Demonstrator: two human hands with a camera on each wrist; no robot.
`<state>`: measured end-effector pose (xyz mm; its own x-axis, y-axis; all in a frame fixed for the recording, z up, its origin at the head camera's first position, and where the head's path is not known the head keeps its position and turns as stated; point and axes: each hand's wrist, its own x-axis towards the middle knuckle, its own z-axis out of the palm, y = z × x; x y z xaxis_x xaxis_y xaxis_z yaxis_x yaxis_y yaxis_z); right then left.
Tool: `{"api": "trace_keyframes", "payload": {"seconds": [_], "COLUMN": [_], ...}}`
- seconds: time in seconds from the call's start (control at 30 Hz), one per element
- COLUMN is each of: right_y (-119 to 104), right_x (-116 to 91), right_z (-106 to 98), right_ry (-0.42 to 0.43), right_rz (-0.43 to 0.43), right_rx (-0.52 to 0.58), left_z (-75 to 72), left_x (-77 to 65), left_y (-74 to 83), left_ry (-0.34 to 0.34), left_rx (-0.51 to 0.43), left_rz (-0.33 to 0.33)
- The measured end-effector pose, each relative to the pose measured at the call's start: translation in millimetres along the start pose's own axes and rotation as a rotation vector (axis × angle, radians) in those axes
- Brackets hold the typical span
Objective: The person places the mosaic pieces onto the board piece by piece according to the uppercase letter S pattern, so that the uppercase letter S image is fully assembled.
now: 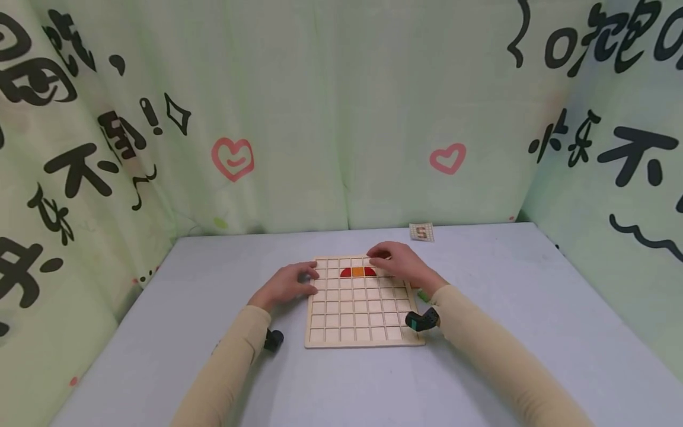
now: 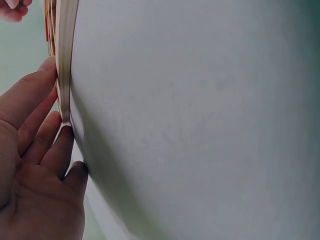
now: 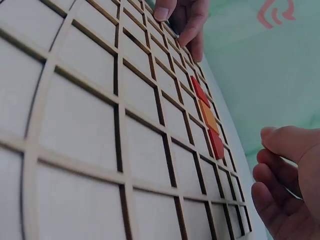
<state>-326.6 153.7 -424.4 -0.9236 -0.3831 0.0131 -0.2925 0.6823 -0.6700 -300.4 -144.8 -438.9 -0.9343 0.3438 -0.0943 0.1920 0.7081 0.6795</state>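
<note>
A wooden grid board [image 1: 332,320] lies on the table. Near its far edge, an orange square piece [image 1: 358,271] sits between two red curved pieces, a left one [image 1: 345,273] and a right one [image 1: 370,272]. My left hand [image 1: 288,283] touches the board's left edge near the far corner; its thumb [image 2: 35,92] and fingertips lie against the wooden rim. Over the far right part of the board hovers my right hand [image 1: 401,262], beside the red piece. Its fingers [image 3: 272,200] are loosely bent, and no piece shows between them.
Right of the board, partly behind my right wrist, lies a green piece [image 1: 424,295]. A small printed card [image 1: 421,232] is at the table's far edge. Curtains [image 1: 331,118] with black writing and pink hearts stand behind and beside the white table [image 1: 368,385].
</note>
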Motion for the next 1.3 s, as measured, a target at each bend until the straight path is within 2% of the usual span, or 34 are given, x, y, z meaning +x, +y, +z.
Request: {"api": "trace_keyframes", "payload": {"seconds": [0.17,0.27,0.6,0.9,1.3], "right_y": [16,25,48,64,69], "right_x": [-20,-31,-69,-90,-98], "right_z": [-12,-20,-37,-42,-41], "right_ry": [0.052,0.074,0.108,0.103,0.117], "right_rz": [0.13,0.178,0.24,0.228,0.212], "right_rx": [0.06,0.067,-0.001,-0.044,-0.063], "left_z": [-1.0,-1.1,-0.6,-0.8,1.0], "left_x": [-1.1,-1.4,-2.0,-0.5,2.3], "left_y": [1.5,2.5,3.6,2.8,-1.1], "left_ry": [-0.004,-0.007,-0.011,-0.009,-0.015], "left_rx": [-0.001,-0.003,-0.004,-0.001,-0.001], "left_rz": [-0.003,-0.009,-0.027,-0.022,-0.031]}}
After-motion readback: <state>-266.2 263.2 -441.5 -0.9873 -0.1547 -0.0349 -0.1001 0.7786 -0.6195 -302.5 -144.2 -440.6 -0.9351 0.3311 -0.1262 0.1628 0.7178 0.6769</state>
